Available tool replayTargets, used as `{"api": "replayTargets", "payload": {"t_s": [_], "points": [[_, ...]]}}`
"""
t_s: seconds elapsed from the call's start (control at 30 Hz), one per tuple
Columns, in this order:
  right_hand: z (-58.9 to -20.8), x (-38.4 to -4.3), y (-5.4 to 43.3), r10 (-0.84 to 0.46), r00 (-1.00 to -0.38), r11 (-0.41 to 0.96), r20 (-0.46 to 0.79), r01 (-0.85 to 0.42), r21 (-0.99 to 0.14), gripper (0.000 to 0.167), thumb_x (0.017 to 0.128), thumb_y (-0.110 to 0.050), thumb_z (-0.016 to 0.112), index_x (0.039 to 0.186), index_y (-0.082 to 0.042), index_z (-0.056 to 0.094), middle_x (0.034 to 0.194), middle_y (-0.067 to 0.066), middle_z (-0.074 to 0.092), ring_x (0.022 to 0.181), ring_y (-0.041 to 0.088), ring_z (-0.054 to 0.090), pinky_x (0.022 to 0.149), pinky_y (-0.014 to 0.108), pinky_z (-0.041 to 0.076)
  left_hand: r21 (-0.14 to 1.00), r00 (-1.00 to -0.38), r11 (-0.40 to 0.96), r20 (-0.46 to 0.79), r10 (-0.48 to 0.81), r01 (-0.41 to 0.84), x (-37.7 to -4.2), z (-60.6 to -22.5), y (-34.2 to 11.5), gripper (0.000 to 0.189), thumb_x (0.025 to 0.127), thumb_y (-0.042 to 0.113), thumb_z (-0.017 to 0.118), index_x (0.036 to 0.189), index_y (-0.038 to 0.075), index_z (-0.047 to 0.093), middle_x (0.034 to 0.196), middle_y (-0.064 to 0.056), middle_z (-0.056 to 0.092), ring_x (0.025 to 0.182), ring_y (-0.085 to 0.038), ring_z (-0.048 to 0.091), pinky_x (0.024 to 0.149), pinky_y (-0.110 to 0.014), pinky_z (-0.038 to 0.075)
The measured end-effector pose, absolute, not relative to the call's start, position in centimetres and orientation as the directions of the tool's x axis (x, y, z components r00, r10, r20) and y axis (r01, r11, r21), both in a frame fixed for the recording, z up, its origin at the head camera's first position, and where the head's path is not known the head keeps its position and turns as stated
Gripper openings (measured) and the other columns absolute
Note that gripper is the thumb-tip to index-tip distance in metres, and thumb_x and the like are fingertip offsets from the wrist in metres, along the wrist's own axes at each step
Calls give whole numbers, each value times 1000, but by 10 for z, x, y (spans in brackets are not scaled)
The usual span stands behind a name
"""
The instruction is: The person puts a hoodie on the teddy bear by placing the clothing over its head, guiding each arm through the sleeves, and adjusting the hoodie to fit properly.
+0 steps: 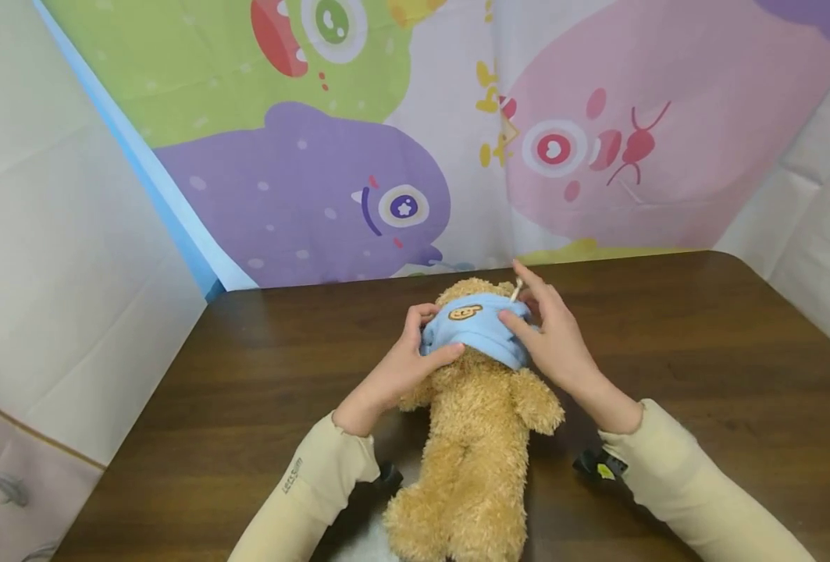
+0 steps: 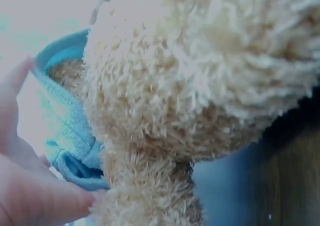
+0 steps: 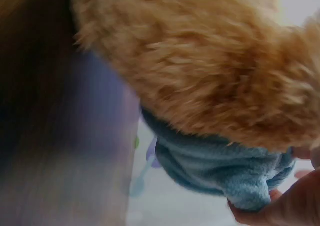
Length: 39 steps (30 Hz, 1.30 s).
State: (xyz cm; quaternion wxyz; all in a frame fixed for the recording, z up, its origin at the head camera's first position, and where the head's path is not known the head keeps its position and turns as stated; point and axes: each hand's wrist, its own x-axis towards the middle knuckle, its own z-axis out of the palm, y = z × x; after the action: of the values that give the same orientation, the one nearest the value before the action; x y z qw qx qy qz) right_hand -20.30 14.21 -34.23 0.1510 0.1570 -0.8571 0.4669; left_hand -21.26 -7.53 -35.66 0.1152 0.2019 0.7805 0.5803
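A fluffy tan teddy bear (image 1: 481, 437) lies on the table, legs toward me. A small light blue hoodie (image 1: 485, 321) with a yellow-brown patch is bunched over its upper end, covering most of the head. My left hand (image 1: 406, 365) grips the hoodie's left side, thumb along the lower hem. In the left wrist view, the hem of the blue hoodie (image 2: 70, 113) stands off the fur between my fingers. My right hand (image 1: 562, 336) pinches a fold at the right side, index finger extended; the right wrist view shows that bunched cloth (image 3: 250, 188). A whitish cord (image 1: 517, 290) sticks up beside it.
The dark brown wooden table (image 1: 281, 367) spreads to both sides of the bear. Behind it hangs a backdrop (image 1: 302, 203) with cartoon monsters. A pale grey patch (image 1: 367, 538) shows by the bear's left foot. A black wrist device (image 1: 600, 466) sits under my right sleeve.
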Motion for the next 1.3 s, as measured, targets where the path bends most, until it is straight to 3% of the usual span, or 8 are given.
{"api": "replayTargets", "payload": {"t_s": [0.17,0.3,0.47,0.7,0.87,0.97,1.13,1.3], "points": [[-347,-198,134,-150,-835,626,530,-495,-603,32,94,-16,48,124,-5,53,129,15,39,94,26,53,75,39,44,967,-912,194,78,402,168,-214,-354,-78,40,91,28,54,119,13,30,119,-10,34,104,-22,41,82,-33,38],[-345,-199,134,-271,-779,634,565,-586,-505,34,92,-18,50,118,3,48,141,15,27,100,27,53,76,37,46,941,-929,253,130,345,226,-212,-349,-78,40,84,23,65,104,11,32,109,-7,31,92,-20,40,72,-29,37],[-343,-202,143,-412,-727,563,550,-677,-473,54,77,-19,72,120,-2,44,120,12,41,106,21,44,88,38,39,880,-926,358,198,322,312,-208,-345,-76,41,81,19,68,100,8,33,105,-7,29,93,-21,38,73,-29,35],[-351,-206,139,-359,-718,581,596,-672,-460,42,69,-7,76,101,-4,48,95,9,44,80,15,42,69,31,40,727,-868,473,419,269,497,-202,-350,-66,44,75,13,74,84,5,32,120,-16,39,125,-30,36,79,-35,36],[-357,-206,132,-307,-729,586,612,-652,-482,26,69,2,66,83,-11,49,88,4,40,75,14,36,64,28,34,604,-800,560,566,200,567,-200,-362,-61,43,74,17,75,74,8,34,125,-14,43,102,-26,55,64,-29,39],[-361,-205,129,-277,-718,588,638,-652,-479,25,67,8,61,74,-12,46,87,3,40,73,14,36,62,28,32,539,-754,596,631,181,594,-200,-366,-59,36,73,7,70,69,10,34,125,-13,45,95,-26,58,57,-27,36],[-363,-206,128,-262,-710,585,654,-655,-477,27,66,10,62,67,-11,44,88,4,42,76,16,41,62,28,34,503,-736,609,643,210,613,-204,-369,-63,29,67,-4,62,68,10,36,126,-13,45,98,-26,58,55,-28,34],[-361,-208,136,-249,-758,561,603,-620,-548,26,68,0,70,80,-13,50,96,4,43,86,17,44,70,32,38,615,-802,526,532,273,587,-212,-366,-72,28,74,5,68,80,9,42,131,-13,39,121,-28,44,72,-33,42]]}}
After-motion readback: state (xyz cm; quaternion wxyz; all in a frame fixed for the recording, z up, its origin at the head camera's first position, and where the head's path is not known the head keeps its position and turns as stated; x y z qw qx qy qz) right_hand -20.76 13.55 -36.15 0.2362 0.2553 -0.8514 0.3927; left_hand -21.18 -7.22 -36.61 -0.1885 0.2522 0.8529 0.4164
